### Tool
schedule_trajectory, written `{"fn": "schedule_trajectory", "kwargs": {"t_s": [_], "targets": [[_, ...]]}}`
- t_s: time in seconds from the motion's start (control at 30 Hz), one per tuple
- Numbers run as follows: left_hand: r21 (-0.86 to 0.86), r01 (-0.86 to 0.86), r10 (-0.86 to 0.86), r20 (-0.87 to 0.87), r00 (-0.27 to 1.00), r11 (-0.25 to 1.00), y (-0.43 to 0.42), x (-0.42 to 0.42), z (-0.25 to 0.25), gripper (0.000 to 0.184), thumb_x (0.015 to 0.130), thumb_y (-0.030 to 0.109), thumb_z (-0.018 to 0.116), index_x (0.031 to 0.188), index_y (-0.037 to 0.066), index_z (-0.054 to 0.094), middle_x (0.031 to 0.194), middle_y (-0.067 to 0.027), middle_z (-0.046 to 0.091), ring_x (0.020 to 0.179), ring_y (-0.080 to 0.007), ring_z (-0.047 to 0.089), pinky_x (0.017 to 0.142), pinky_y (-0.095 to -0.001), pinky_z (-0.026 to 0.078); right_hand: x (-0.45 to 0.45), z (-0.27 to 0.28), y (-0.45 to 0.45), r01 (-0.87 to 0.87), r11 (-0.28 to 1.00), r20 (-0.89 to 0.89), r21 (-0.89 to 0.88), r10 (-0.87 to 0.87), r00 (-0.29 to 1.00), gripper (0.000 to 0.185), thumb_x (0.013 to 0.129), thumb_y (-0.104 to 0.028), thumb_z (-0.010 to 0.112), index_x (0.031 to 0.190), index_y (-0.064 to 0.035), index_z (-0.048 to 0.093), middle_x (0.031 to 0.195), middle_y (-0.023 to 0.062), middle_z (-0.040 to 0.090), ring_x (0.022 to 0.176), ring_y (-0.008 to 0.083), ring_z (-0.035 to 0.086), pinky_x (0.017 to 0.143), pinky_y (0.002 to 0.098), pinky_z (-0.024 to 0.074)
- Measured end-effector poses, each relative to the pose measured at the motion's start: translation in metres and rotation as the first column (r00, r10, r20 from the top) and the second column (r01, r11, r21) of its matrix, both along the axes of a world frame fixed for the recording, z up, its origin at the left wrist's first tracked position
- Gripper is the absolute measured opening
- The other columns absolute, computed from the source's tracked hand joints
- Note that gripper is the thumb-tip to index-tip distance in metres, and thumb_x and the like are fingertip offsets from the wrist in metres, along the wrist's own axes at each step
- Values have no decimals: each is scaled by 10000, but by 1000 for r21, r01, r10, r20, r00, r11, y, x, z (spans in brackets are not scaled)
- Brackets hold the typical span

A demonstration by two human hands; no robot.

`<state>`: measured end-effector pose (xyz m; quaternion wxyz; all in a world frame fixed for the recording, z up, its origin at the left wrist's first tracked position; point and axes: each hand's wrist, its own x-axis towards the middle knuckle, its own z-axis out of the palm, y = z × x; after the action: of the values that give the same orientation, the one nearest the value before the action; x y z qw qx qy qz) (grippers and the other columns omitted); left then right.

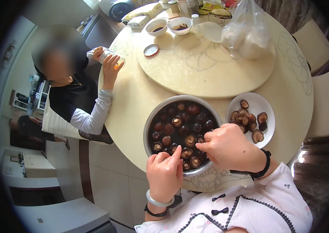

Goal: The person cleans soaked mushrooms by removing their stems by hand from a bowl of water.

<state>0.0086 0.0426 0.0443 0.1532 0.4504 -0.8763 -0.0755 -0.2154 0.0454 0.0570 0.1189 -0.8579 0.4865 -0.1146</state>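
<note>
A metal basin [149, 145] of dark water holds many round mushrooms, some with stems up. My left hand [164, 176] is at the basin's near left rim, fingers curled and index fingertip over the mushrooms; anything in it is too small to tell. Over the right side of the basin, my right hand [236, 147] has its fingers pressed together, their tips beside a mushroom; what they hold, if anything, is hidden. To the right of the basin, a white plate [268, 132] carries several brown mushrooms [244, 118].
A turntable [195, 81] bears a knotted plastic bag [246, 35], a red-rimmed lid [151, 50] and two white bowls [157, 32] [180, 31]. Across the table's left edge, another person [71, 97] holds a clear container. Chairs [325, 105] stand at the right.
</note>
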Motion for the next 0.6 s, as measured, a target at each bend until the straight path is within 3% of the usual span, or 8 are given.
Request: {"fn": "schedule_trajectory", "kwargs": {"t_s": [0.13, 0.2, 0.3, 0.33, 0.47, 0.53, 0.6], "targets": [[-36, -30, 26, -97, 995, 999, -10, 6, -3, 351, 772, 61, 740, 1122, 79, 729, 749, -23, 691, 805, -222, 629, 800, -366, 451, 0, -1, -4, 70, 996, 78, -50, -66, 995, 82, 773, -178, 707, 826, -116, 705, 730, 28, 645, 718, 214, 688, 642, 359, 522], [-48, -29, 22, -137, 990, 998, -18, 7, -5, 318, 784, 64, 732, 1101, 77, 732, 751, -35, 688, 803, -226, 631, 805, -370, 449, 4, -4, -10, 96, 992, 248, -77, -74, 966, 157, 796, -200, 720, 919, -103, 707, 745, 33, 636, 717, 226, 680, 640, 367, 526], [-58, -32, 20, -197, 980, 998, -30, 7, -9, 250, 797, 59, 723, 1045, 89, 737, 773, -43, 696, 818, -232, 638, 826, -372, 443, 13, -20, -20, 186, 971, 269, -151, -140, 953, 264, 806, -207, 731, 1043, -94, 701, 807, 44, 639, 745, 235, 674, 647, 371, 532], [-78, -16, 2, -179, 984, 997, -35, 9, -12, 232, 798, 58, 722, 1028, 90, 734, 779, -41, 700, 831, -233, 641, 833, -372, 443, 14, -26, -23, 178, 973, 233, -149, -141, 962, 379, 785, -202, 745, 1139, -87, 678, 884, 55, 643, 799, 225, 664, 649, 367, 534], [-102, 21, -38, -164, 986, 995, -43, 10, -21, 154, 804, 87, 744, 957, 84, 732, 844, -54, 706, 887, -248, 640, 852, -363, 445, 25, -47, -31, 158, 968, 259, -194, -105, 960, 381, 779, -182, 721, 1146, -88, 679, 928, 42, 642, 894, 216, 640, 694, 354, 532], [-94, 13, -29, -173, 985, 995, -44, 6, -23, 166, 807, 93, 744, 972, 81, 729, 888, -62, 709, 912, -256, 640, 865, -371, 449, 29, -60, -34, 79, 965, 176, -250, -35, 984, 346, 805, -162, 690, 1149, -125, 690, 1023, 26, 648, 953, 227, 604, 764, 359, 503], [-32, 28, -33, -163, 986, 999, -44, 5, -26, 238, 806, 110, 745, 1037, 69, 710, 1008, -88, 705, 982, -284, 639, 904, -405, 463, 32, -63, -32, 55, 972, 107, -228, -31, 994, 309, 786, -156, 680, 1094, -126, 686, 986, 21, 629, 980, 217, 587, 804, 350, 476]]}}
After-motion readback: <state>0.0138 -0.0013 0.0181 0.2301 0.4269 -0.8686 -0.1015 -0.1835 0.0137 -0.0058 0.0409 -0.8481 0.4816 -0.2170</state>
